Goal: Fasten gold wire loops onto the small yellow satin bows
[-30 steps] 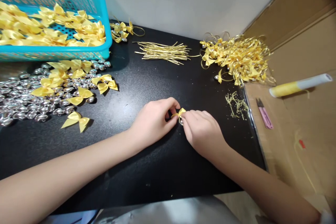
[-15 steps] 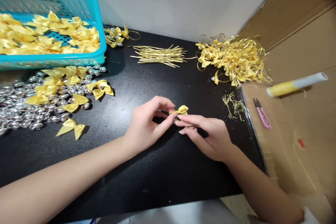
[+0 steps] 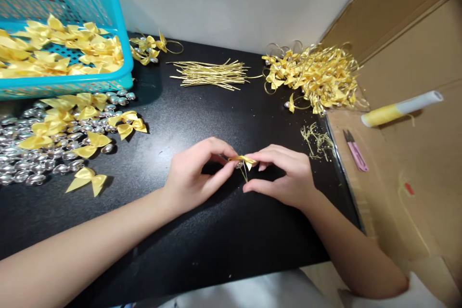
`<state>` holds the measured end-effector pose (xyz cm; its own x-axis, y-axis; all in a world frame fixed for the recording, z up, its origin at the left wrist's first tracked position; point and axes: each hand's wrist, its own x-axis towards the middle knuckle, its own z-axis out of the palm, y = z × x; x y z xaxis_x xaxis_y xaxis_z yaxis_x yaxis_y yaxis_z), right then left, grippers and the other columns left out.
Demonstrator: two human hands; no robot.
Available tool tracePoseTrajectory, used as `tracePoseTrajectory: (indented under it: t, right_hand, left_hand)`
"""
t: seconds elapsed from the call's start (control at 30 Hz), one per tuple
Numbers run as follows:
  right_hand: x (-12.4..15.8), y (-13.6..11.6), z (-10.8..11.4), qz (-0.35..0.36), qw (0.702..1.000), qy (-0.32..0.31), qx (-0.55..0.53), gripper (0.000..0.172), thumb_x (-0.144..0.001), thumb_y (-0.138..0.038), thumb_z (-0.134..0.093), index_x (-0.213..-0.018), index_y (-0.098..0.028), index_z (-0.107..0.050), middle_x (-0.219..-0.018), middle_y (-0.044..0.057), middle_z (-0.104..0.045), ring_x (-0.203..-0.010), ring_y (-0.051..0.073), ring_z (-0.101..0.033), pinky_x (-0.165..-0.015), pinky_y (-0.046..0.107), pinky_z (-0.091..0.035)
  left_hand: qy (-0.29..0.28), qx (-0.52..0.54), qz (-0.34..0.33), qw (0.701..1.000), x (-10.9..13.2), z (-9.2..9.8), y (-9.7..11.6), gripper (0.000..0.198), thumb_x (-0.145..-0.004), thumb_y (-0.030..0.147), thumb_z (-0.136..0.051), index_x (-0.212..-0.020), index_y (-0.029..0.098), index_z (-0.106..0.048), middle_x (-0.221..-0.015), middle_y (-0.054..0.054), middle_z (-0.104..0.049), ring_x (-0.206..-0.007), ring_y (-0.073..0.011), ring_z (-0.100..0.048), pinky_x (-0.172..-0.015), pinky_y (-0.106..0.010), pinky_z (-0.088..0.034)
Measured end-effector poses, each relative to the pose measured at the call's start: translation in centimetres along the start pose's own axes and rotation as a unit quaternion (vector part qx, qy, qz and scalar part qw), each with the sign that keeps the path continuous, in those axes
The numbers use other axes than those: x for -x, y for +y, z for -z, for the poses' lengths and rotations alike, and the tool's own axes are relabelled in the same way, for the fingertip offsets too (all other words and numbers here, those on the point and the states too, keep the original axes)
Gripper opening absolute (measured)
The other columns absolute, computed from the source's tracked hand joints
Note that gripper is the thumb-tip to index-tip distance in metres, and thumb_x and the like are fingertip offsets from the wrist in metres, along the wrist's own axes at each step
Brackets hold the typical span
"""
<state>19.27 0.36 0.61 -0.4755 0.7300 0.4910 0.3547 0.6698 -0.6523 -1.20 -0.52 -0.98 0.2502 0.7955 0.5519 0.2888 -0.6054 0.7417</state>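
Well, a glossy yellow bow (image 3: 244, 159).

Along my table's (image 3: 202, 120) far edge I have, left to right, a basket (image 3: 124, 55) of bows (image 3: 96, 53), wires (image 3: 212, 74), a bow heap (image 3: 325, 79) at the corner; beads (image 3: 36, 166) before the basket

The held bow (image 3: 246, 159) shows a satin-like gloss above a finely grained worktop (image 3: 187, 255) with a low sheen. Metallic-looking beads (image 3: 35, 179) gleam mirror-smooth near a glossy plastic basket (image 3: 123, 33); gold ties (image 3: 209, 75) glint like foil, and scissors (image 3: 355, 152) pair metal blades (image 3: 349, 136) with a plastic-looking handle (image 3: 358, 158) on matt cardboard (image 3: 382, 202).
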Motion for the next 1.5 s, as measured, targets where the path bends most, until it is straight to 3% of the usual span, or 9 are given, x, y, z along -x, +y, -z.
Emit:
tracePoseTrajectory:
  t: [0.17,0.4,0.53,0.67,0.77,0.87,1.2,1.33,1.5]
  right_hand:
    - [0.2,-0.2,-0.9,0.033,0.999,0.029,0.031,0.013,-0.078,-0.03,-0.078,-0.084,-0.021,-0.071,-0.074,0.001,-0.076,-0.064,0.013,-0.07,-0.063,0.025,-0.057]
    - [0.8,-0.3,-1.1,0.057,0.994,0.037,0.08,0.007,-0.082,-0.018,-0.072,-0.079,-0.023,-0.068,-0.072,-0.002,-0.076,-0.064,0.01,-0.07,-0.066,0.023,-0.056]
    - [0.7,-0.1,-1.1,0.018,0.996,0.06,0.07,0.011,-0.081,-0.023,-0.073,-0.073,-0.022,-0.066,-0.067,-0.002,-0.073,-0.062,0.011,-0.067,-0.065,0.025,-0.054]
    - [0.1,-0.3,-0.9,-0.101,0.993,0.055,-0.039,0.016,-0.084,-0.035,-0.068,-0.086,-0.019,-0.068,-0.085,0.005,-0.072,-0.08,0.016,-0.067,-0.075,0.032,-0.055]
    - [-0.3,-0.4,-0.9,-0.165,0.982,0.025,-0.09,0.007,-0.086,-0.023,-0.063,-0.089,-0.02,-0.069,-0.092,0.004,-0.071,-0.09,0.017,-0.066,-0.084,0.034,-0.053]
    - [-0.4,-0.4,-1.1,-0.189,0.972,0.01,-0.141,0.006,-0.085,-0.016,-0.062,-0.082,-0.019,-0.067,-0.088,0.004,-0.069,-0.088,0.015,-0.065,-0.082,0.032,-0.053]
    - [-0.7,-0.2,-1.3,-0.217,0.961,-0.034,-0.169,0.008,-0.089,-0.018,-0.053,-0.082,-0.018,-0.057,-0.088,0.003,-0.06,-0.085,0.013,-0.058,-0.079,0.029,-0.048]
    - [-0.7,-0.1,-1.7,-0.262,0.932,0.0,-0.251,0.008,-0.088,-0.027,-0.055,-0.085,-0.019,-0.055,-0.087,0.002,-0.057,-0.081,0.013,-0.054,-0.076,0.027,-0.047]
    - [-0.7,0.2,-2.1,-0.319,0.869,0.081,-0.37,0.022,-0.082,-0.041,-0.068,-0.084,-0.021,-0.059,-0.087,0.0,-0.059,-0.081,0.012,-0.054,-0.079,0.027,-0.046]
  left_hand:
    - [-0.011,0.019,-0.007,1.0,0.1,0.1,0.0,0.017,-0.082,0.007,-0.065,-0.093,0.019,-0.06,-0.082,-0.001,-0.07,-0.073,-0.0128,-0.07,-0.064,-0.023,-0.059]
    - [-0.017,0.026,-0.032,0.999,0.0,0.1,0.3,0.019,-0.081,0.006,-0.065,-0.091,0.02,-0.059,-0.08,-0.001,-0.071,-0.071,-0.0124,-0.07,-0.064,-0.022,-0.059]
    - [-0.02,0.012,-0.043,0.999,-0.1,0.1,0.5,0.017,-0.082,0.006,-0.064,-0.09,0.02,-0.058,-0.079,-0.001,-0.072,-0.072,-0.0131,-0.071,-0.063,-0.023,-0.059]
    - [-0.028,-0.01,-0.066,0.997,-0.2,0.3,0.3,0.02,-0.082,0.005,-0.063,-0.092,0.021,-0.057,-0.081,-0.002,-0.072,-0.073,-0.0136,-0.071,-0.066,-0.024,-0.059]
    - [-0.055,-0.015,-0.086,0.995,-0.3,0.3,0.2,0.022,-0.082,0.003,-0.063,-0.094,0.02,-0.057,-0.084,-0.003,-0.072,-0.077,-0.0135,-0.071,-0.069,-0.024,-0.059]
    - [-0.062,-0.023,-0.091,0.994,-0.5,0.1,0.2,0.021,-0.081,0.002,-0.063,-0.094,0.019,-0.058,-0.084,-0.004,-0.072,-0.078,-0.0133,-0.071,-0.071,-0.023,-0.058]
    - [-0.069,-0.037,-0.089,0.993,-0.9,0.1,0.2,0.015,-0.084,0.005,-0.061,-0.083,0.02,-0.06,-0.08,-0.002,-0.071,-0.075,-0.013,-0.07,-0.07,-0.023,-0.056]
    - [-0.083,-0.025,-0.092,0.992,-1.2,0.2,0.2,0.016,-0.083,0.003,-0.061,-0.078,0.018,-0.058,-0.078,-0.001,-0.07,-0.072,-0.0113,-0.068,-0.069,-0.021,-0.055]
    - [-0.094,-0.013,-0.026,0.995,-1.9,0.0,-0.2,0.011,-0.081,0.006,-0.063,-0.078,0.017,-0.06,-0.076,0.0,-0.068,-0.069,-0.01,-0.066,-0.07,-0.02,-0.053]
